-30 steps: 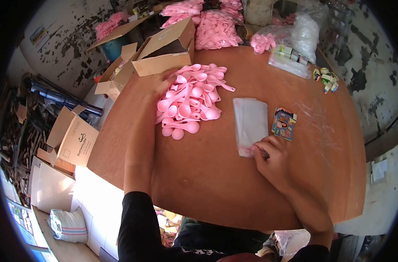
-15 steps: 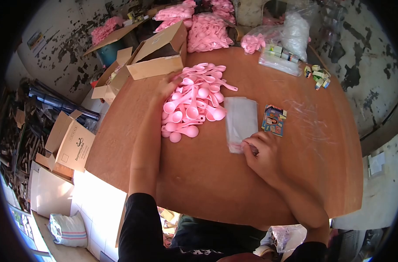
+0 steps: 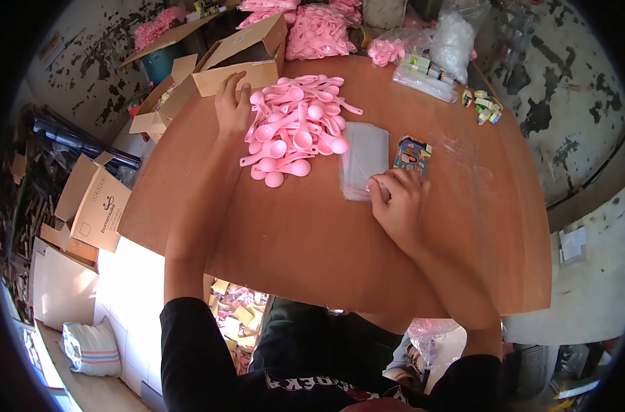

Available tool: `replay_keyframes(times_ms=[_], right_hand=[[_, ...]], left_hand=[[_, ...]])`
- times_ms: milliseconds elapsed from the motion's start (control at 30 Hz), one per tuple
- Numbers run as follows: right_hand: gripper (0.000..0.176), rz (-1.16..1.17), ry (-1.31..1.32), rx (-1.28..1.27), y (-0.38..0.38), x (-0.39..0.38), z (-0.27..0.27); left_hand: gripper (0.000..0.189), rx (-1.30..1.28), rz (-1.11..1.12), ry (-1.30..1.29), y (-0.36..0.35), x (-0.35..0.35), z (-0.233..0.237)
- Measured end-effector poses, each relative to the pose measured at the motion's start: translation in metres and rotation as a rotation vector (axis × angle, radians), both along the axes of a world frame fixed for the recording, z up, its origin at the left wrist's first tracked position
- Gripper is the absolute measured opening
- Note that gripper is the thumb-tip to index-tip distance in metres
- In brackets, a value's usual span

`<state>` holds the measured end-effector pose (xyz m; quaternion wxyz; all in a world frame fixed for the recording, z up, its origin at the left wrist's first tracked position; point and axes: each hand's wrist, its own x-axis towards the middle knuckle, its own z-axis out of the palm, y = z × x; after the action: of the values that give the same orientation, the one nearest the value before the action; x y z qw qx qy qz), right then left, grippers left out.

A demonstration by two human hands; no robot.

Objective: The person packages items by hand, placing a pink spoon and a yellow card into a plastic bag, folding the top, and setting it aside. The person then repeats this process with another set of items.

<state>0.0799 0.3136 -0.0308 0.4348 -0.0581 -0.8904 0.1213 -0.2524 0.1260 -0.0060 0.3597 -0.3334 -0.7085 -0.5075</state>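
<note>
My left hand (image 3: 231, 106) is raised beside the pile of pink plastic spoons (image 3: 302, 134), at its left edge and just in front of the open cardboard box. Its fingers are apart and nothing shows in them. My right hand (image 3: 400, 206) is bent into a pinch at the lower right corner of a flat stack of clear plastic bags (image 3: 365, 154). The thumb and forefinger meet at the bag edge. Just beyond its knuckles lies a small stack of printed blue cards (image 3: 412, 152), partly covered by the hand.
An open cardboard box (image 3: 240, 74) stands at the table's far left edge. Behind it are bags of pink spoons (image 3: 320, 33). Clear packaging (image 3: 423, 82) and several small boxes (image 3: 482, 108) sit at the far right. Another carton (image 3: 99, 206) is left of the brown table (image 3: 312, 240).
My left hand has drawn away leftward from the spoon pile, and its fingers have spread. My right hand stays at the bag corner. The whole view has shifted slightly.
</note>
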Motion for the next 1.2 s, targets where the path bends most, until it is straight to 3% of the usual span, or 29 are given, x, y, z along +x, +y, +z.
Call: replay_keyframes(times_ms=[100,167,367,1000,1100,1200], right_hand=[[0.007,-0.076,0.028,0.027,-0.002,0.002,-0.001],[0.009,-0.108,0.023,0.063,-0.003,0.003,0.0],[0.01,-0.096,0.063,0.108,-0.002,0.002,-0.003],[0.006,-0.045,0.068,0.098,0.0,0.004,0.001],[0.006,0.045,0.086,0.146,-0.006,0.009,0.008],[0.007,0.273,0.114,0.185,-0.014,0.012,0.01]], left_hand=[[0.027,-0.199,-0.099,0.136,-0.022,0.061,0.015],[0.023,-0.314,-0.234,0.093,-0.035,0.11,0.018],[0.026,-0.634,-0.484,0.116,-0.058,0.2,-0.018],[0.034,-0.726,-0.465,0.149,-0.046,0.209,-0.015],[0.04,-0.716,-0.463,0.185,-0.027,0.214,-0.005],[0.047,-0.578,-0.606,0.139,0.005,0.221,0.003]])
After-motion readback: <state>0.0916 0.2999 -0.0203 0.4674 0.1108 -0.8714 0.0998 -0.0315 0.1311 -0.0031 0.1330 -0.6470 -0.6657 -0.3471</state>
